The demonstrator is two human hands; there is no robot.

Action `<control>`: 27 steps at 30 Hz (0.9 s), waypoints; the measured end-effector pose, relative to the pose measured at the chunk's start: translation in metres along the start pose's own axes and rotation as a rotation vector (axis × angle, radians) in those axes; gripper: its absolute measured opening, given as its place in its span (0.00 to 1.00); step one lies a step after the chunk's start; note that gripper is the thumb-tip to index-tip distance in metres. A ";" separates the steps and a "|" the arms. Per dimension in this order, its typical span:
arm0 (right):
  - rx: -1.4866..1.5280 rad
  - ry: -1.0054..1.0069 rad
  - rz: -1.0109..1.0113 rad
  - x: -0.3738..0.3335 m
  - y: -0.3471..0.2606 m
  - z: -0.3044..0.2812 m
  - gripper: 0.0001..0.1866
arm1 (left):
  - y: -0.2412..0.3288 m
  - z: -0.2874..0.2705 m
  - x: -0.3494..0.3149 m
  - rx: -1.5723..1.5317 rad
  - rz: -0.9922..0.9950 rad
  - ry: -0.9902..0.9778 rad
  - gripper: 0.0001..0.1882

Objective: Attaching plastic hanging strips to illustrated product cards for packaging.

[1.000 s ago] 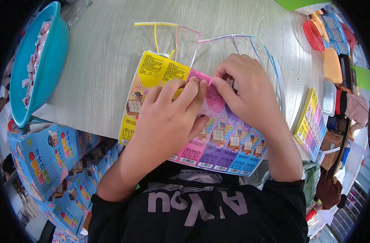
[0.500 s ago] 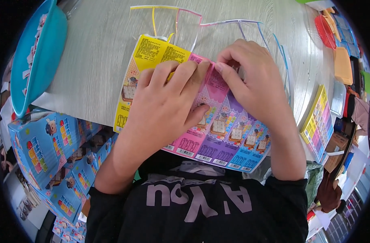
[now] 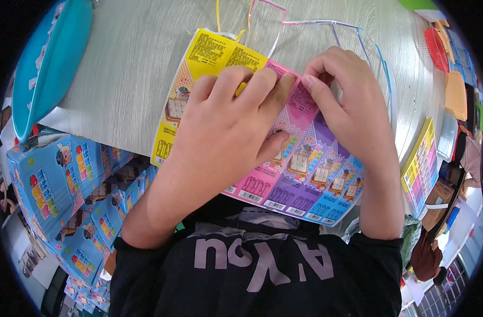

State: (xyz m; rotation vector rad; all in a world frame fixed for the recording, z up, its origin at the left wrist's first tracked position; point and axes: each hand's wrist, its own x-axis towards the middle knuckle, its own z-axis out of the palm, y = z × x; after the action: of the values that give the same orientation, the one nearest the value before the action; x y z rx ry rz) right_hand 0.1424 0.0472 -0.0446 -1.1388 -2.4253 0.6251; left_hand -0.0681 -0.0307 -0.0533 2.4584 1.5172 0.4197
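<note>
A large sheet of printed labels (image 3: 299, 166), in yellow, pink, purple and blue panels, lies at the table's front edge. Across its yellow and pink part rests my left hand (image 3: 233, 113), fingers bent but apart, pressing on the paper. My right hand (image 3: 352, 98) pinches thumb against curled finger at the pink panel's top edge, close to my left index fingertip. Its fingers hide part of what they grip. Thin coloured trim strips (image 3: 321, 22) loop loosely beyond the sheet, with ends running near the yellow corner and behind my right hand.
A teal basin (image 3: 67, 68) with small pieces stands at the far left. Blue printed boxes (image 3: 51, 185) are stacked below it. On the right lies a stack of similar label sheets (image 3: 420, 166). A red mesh basket (image 3: 437, 50) and an orange tray (image 3: 456, 95) stand farther back.
The sheet and both hands appear slightly farther right in view, along with the surroundings. My hands keep nearly the same hold at the pink panel's top edge.
</note>
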 end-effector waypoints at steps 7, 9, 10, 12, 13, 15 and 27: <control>0.079 -0.042 0.063 0.001 -0.008 -0.007 0.06 | 0.004 -0.004 0.003 0.053 0.010 -0.041 0.36; 0.091 -0.026 0.005 0.002 -0.011 -0.010 0.05 | 0.001 -0.001 0.002 0.047 0.012 -0.025 0.36; 0.084 -0.021 0.001 0.003 -0.012 -0.011 0.05 | 0.000 0.001 0.001 0.034 0.014 -0.018 0.37; 0.120 -0.050 0.016 0.004 -0.011 -0.013 0.06 | -0.002 0.001 0.000 0.017 0.019 -0.017 0.37; 0.113 -0.044 0.017 0.003 -0.010 -0.014 0.06 | -0.003 0.001 0.000 -0.002 0.020 -0.024 0.37; 0.101 -0.070 0.007 0.001 -0.006 -0.018 0.05 | -0.003 0.002 -0.001 0.009 0.029 -0.008 0.36; -0.073 -0.115 -0.057 -0.001 -0.006 -0.031 0.06 | -0.006 -0.002 0.000 0.000 0.047 -0.001 0.33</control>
State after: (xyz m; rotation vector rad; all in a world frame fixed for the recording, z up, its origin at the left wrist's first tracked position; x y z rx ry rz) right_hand 0.1552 0.0499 -0.0162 -1.0844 -2.5879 0.6046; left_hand -0.0733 -0.0280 -0.0537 2.4980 1.4619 0.4273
